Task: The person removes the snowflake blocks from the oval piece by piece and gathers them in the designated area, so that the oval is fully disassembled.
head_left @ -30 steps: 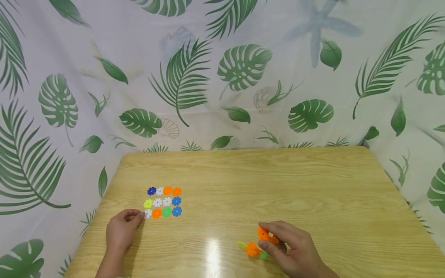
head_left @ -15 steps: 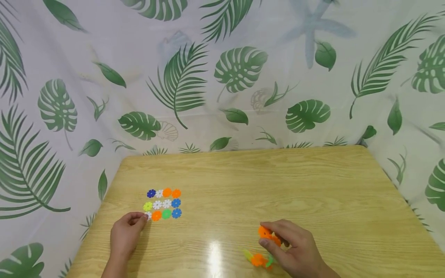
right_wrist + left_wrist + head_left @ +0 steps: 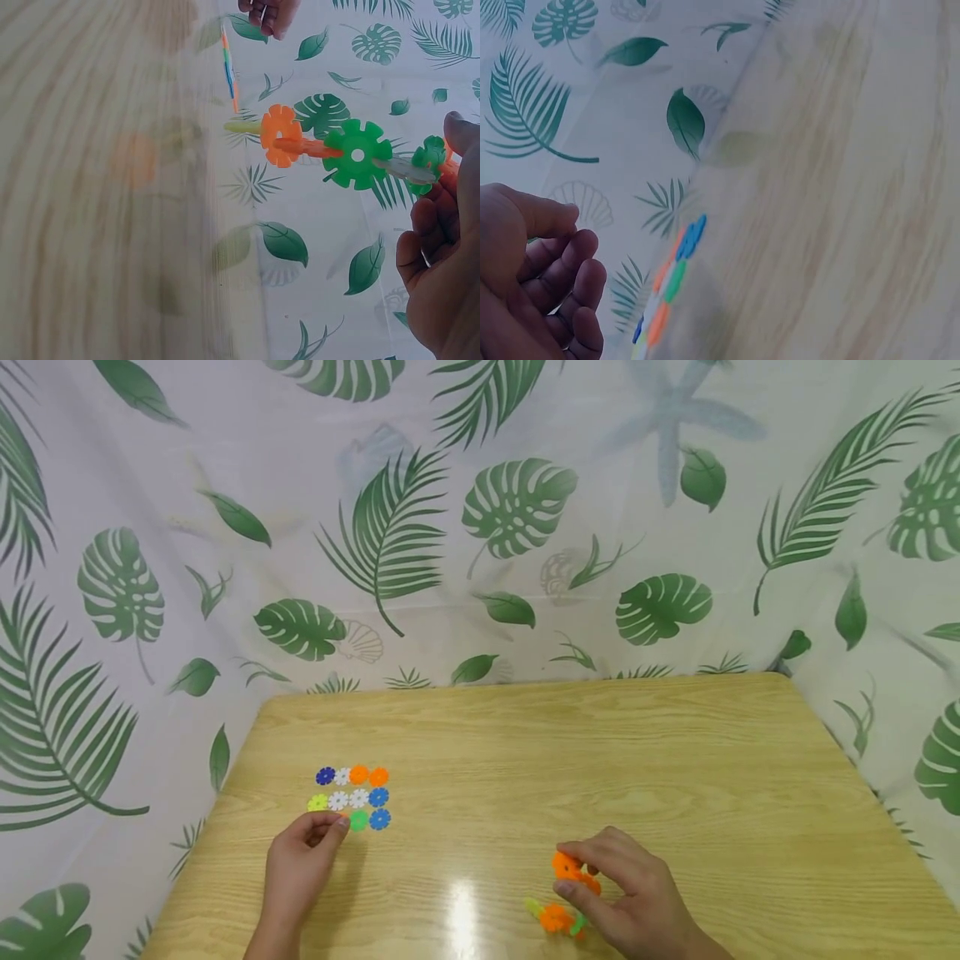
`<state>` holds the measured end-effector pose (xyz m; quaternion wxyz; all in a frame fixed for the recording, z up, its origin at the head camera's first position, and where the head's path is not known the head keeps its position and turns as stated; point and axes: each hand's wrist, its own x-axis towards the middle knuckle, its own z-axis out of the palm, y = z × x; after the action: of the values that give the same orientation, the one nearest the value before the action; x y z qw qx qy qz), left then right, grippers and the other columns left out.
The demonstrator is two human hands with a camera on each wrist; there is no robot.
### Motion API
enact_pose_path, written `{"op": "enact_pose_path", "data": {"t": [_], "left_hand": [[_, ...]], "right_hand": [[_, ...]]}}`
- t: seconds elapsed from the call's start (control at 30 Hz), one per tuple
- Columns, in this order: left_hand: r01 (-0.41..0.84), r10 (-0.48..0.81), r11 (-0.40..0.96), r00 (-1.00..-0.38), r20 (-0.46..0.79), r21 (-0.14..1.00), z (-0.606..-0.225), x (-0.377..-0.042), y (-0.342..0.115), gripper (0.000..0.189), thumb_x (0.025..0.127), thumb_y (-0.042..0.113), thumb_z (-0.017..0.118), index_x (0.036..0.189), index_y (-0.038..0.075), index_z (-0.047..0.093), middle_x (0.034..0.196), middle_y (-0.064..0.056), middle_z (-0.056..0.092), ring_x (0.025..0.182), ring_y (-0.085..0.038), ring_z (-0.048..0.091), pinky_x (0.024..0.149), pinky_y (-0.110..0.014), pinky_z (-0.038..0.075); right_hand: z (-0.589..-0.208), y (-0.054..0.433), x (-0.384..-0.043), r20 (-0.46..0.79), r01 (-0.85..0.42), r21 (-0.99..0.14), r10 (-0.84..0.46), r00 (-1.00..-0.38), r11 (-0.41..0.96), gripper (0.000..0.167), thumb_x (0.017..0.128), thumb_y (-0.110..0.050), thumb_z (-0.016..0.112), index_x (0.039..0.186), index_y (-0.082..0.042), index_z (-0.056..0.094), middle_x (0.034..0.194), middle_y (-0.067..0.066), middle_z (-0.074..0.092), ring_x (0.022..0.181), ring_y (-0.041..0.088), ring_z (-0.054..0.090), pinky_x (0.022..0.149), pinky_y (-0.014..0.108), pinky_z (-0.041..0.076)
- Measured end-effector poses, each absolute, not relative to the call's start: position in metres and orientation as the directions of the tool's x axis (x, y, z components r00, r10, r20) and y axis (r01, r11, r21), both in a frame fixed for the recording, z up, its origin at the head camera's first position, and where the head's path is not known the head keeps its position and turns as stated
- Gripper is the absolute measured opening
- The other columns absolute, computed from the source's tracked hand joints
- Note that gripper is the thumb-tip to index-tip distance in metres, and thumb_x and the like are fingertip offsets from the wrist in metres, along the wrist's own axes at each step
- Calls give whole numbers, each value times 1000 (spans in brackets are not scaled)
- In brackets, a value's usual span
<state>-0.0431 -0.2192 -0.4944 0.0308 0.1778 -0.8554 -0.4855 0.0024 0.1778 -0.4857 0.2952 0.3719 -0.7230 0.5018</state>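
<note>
**A short chain built, most discs unused**

The right hand (image 3: 626, 897) gripped a small chain (image 3: 341, 154) of slotted plastic discs near the front of the tabletop (image 3: 600, 752), with its fingers curled round the chain's near end. The right wrist view showed the chain best: an orange disc (image 3: 279, 135), a larger green disc (image 3: 357, 154) and a smaller green one (image 3: 429, 156) by the fingertips, joined edge-on through orange and pale connecting pieces. In the head view only orange and a little green showed past the knuckles. So, by my judgement, a handful of discs had been joined and the build was at an early stage.

The left hand (image 3: 302, 864) was at the near-left corner of the loose disc grid (image 3: 352, 797), well apart from the right hand. Its thumb and forefinger were drawn together at the bottom row, where a white and an orange disc lay hidden under the fingers; whether it had already pinched one I could not tell. The left wrist view showed the fingers curled with nothing plainly in them.

Ten discs lay in plain sight in the grid: blue, white, orange, yellow-green and green. These seemed the bulk of what was left to add, so the work looked well short of halfway.
</note>
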Motion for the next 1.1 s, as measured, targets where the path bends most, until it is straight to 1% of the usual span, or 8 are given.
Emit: {"op": "enact_pose_path", "data": {"t": [0.17, 0.3, 0.43, 0.67, 0.83, 1.0, 1.1], "left_hand": [[-232, -297, 405, -948, -113, 884, -487, -38, -207, 24, 101, 27, 71, 108, 4, 74, 98, -6, 75, 89, -19, 63, 74, -25, 52], [-168, -252, 367, -965, -76, 915, -483, -36, -197, 19, 99, 22, 73, 104, 4, 75, 95, -7, 74, 86, -18, 63, 73, -26, 52], [-135, -204, 349, -977, -66, 927, -478, -33, -187, 14, 97, 19, 75, 100, 6, 74, 93, -6, 72, 84, -18, 62, 73, -27, 52], [-57, -112, 326, -994, -21, 944, -465, -28, -170, 13, 96, 22, 77, 98, 9, 75, 91, -4, 71, 80, -18, 62, 73, -28, 51], [-36, -51, 296, -998, -21, 954, -461, -26, -162, 9, 96, 19, 77, 96, 10, 75, 90, -4, 71, 80, -19, 63, 72, -28, 52], [-35, 22, 272, -999, -42, 962, -458, -25, -153, 9, 96, 22, 77, 97, 13, 75, 93, -4, 70, 84, -21, 62, 74, -29, 52], [-26, 52, 272, -998, -42, 962, -457, -22, -148, 7, 96, 23, 77, 95, 16, 75, 93, -3, 71, 85, -21, 63, 76, -30, 52]], "right_hand": [[-489, 178, 2, 792, -830, -516, -251, -557, 214, 30, 95, -17, 78, 120, -2, 73, 94, 4, 73, 77, 10, 54, 67, 18, 46], [-491, 178, 2, 787, -824, -518, -251, -564, 229, 31, 94, -19, 79, 120, -3, 73, 94, 2, 72, 77, 9, 54, 66, 18, 46], [-488, 177, 2, 786, -824, -515, -254, -564, 237, 31, 94, -19, 79, 120, -3, 74, 93, 2, 72, 77, 9, 54, 65, 19, 46], [-481, 176, 2, 790, -830, -507, -261, -555, 233, 33, 96, -19, 77, 123, 0, 72, 96, 5, 72, 79, 11, 55, 66, 20, 46], [-478, 175, 2, 792, -833, -501, -265, -550, 233, 34, 98, -19, 75, 124, 1, 71, 97, 5, 72, 81, 12, 56, 69, 20, 47], [-482, 173, 0, 792, -835, -492, -272, -547, 245, 36, 100, -23, 73, 126, 1, 71, 99, 4, 71, 84, 14, 55, 71, 21, 46], [-484, 172, -1, 780, -830, -489, -291, -553, 267, 37, 101, -26, 71, 128, 0, 70, 102, 4, 71, 88, 15, 56, 74, 21, 46]]}}
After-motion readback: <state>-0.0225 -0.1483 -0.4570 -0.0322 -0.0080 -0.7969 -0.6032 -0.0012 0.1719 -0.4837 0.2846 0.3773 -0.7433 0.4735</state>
